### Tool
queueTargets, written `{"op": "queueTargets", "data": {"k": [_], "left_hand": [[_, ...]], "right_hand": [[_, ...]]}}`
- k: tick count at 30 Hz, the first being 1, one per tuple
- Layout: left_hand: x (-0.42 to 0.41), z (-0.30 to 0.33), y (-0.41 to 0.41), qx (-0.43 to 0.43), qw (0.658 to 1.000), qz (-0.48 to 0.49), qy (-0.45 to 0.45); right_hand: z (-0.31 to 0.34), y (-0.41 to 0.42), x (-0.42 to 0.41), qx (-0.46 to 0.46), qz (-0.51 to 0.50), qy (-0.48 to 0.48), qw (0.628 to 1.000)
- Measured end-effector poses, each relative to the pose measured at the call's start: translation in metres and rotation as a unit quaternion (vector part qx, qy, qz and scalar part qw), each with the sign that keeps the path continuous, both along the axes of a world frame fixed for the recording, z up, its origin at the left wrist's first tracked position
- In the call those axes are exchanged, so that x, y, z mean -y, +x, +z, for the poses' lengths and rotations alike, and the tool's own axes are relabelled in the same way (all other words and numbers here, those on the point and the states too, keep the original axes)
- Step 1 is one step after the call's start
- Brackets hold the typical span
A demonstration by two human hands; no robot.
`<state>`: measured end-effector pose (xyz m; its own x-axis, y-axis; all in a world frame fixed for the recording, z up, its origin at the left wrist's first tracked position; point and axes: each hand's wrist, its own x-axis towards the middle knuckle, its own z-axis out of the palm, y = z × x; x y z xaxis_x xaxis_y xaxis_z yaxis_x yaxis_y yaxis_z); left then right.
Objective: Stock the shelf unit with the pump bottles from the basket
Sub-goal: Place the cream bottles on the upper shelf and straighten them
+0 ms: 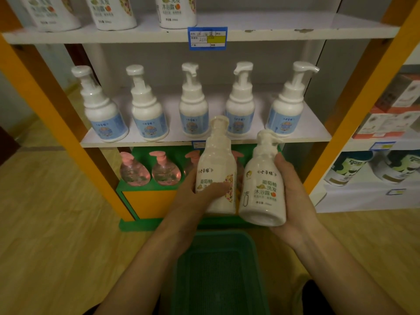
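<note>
Two pump bottles are in hand and off the basket: the left hand (193, 189) wraps its grip around the body of the left white bottle (217, 169), thumb lying across the label, while the right hand (289, 189) cups the right white bottle (263, 185) from the side and underneath, fingers closed against it. Both bottles are held upright, just beside each other, in front of the lower edge of the middle shelf (227, 137) and above the green basket (218, 269) on the floor. As far as its visible bottom shows, the basket looks empty, so these two may be the last of the load, though its near end is cut off by the frame. The middle shelf carries five blue-label bottles (193, 105) in a row, and the bottom tier holds pink bottles (134, 169). The top shelf (284, 26) shows three bottles (176, 10) with the same label as the pair in hand, ranged along its left and centre, with bare board to the right. That open stretch looks the likely place for these two; what seems left is lifting them up and setting them down there.
</note>
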<state>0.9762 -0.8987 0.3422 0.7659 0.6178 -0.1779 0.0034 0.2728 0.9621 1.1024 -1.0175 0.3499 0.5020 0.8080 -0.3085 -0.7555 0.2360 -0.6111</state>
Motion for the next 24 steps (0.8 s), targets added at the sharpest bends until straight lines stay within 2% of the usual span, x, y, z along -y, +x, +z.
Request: {"op": "queueTargets", "data": {"k": [5,10,13,16,24], "left_hand": [[0.003,0.006,-0.003,0.0,1.0,0.003,0.027],[0.015,0.017,-0.011,0.016,0.999,0.034,0.016],[0.022,0.037,-0.012,0.031,0.998,0.048,0.009],[0.024,0.062,-0.012,0.042,0.996,0.064,0.042],[0.017,0.114,-0.003,0.076,0.991,0.1,0.045]], "right_hand": [[0.007,0.0,0.001,0.04,0.005,-0.027,0.999],[0.026,-0.006,0.005,0.136,-0.034,-0.057,0.989],[0.046,-0.003,0.008,0.156,-0.073,-0.054,0.984],[0.076,0.001,0.009,0.185,-0.108,-0.053,0.975],[0.179,0.022,-0.006,0.33,-0.15,-0.05,0.931]]}}
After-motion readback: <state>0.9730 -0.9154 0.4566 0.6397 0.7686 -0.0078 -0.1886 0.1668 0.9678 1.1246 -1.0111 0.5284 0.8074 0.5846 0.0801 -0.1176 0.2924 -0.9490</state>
